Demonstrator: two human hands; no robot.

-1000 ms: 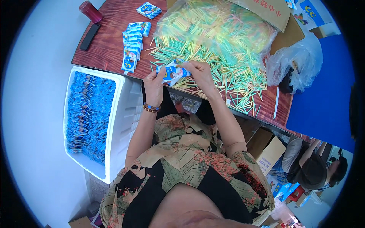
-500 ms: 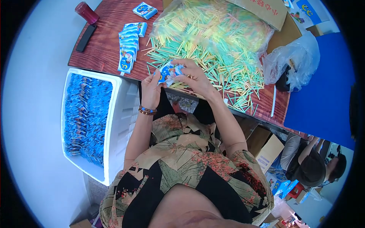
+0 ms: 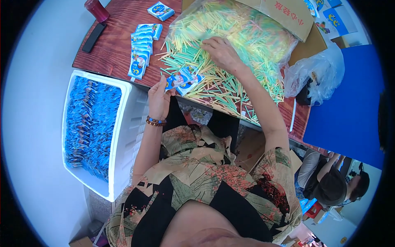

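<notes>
My left hand [image 3: 159, 98] is closed on the near-left end of a small blue-and-white packet [image 3: 187, 82], thumb on top, just over the table's front edge. The packet looks opened out into two parts; whether it is one packet or two I cannot tell. My right hand [image 3: 224, 54] rests on a heap of thin yellow, green and pink sticks [image 3: 185, 61]. Its fingers are bent together with the tips down among the sticks, and anything between them is hidden. To the left, an overlapping row of similar packets [image 3: 140, 51] lies on the table.
A white foam box [image 3: 117, 136] full of blue packets stands left of the table. Behind the heap lie a clear bag of sticks [image 3: 230, 20] and a cardboard flap [image 3: 284, 14]. A crumpled plastic bag [image 3: 319, 74] sits at right. Another person [image 3: 333, 185] is at lower right.
My right hand has let go of the packet and moved up and right onto the stick heap. The left hand still holds the packet, which now lies spread wider.
</notes>
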